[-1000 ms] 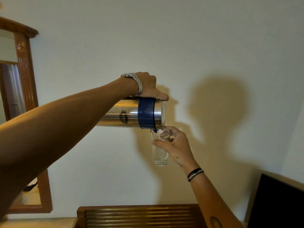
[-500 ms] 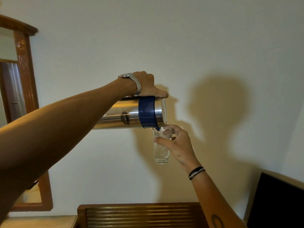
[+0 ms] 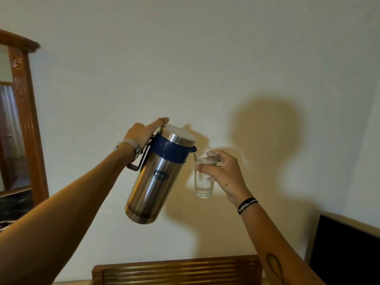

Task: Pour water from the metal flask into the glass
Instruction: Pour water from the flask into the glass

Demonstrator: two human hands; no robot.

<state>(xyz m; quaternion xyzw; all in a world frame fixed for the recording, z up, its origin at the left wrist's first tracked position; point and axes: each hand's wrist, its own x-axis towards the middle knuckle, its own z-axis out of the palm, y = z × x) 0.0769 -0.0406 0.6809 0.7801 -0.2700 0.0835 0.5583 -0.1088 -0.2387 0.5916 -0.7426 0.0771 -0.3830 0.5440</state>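
The metal flask (image 3: 153, 182), steel with a blue collar and a small spout, hangs in the air in front of the wall, tilted only slightly to the right. My left hand (image 3: 141, 133) grips its black handle, with a finger stretched over the lid. Just right of the spout, my right hand (image 3: 221, 171) holds the clear glass (image 3: 203, 182) upright near its rim. The glass holds water with bubbles. Spout and glass rim are close but apart.
A wooden slatted piece of furniture (image 3: 176, 269) runs along the bottom. A mirror in a carved wooden frame (image 3: 26, 112) stands at the left. A black screen (image 3: 345, 249) sits at the lower right. The plain wall fills the background.
The flask has swung from lying horizontal over the glass back to nearly upright. The spout has left the glass rim, and the glass has shifted slightly right.
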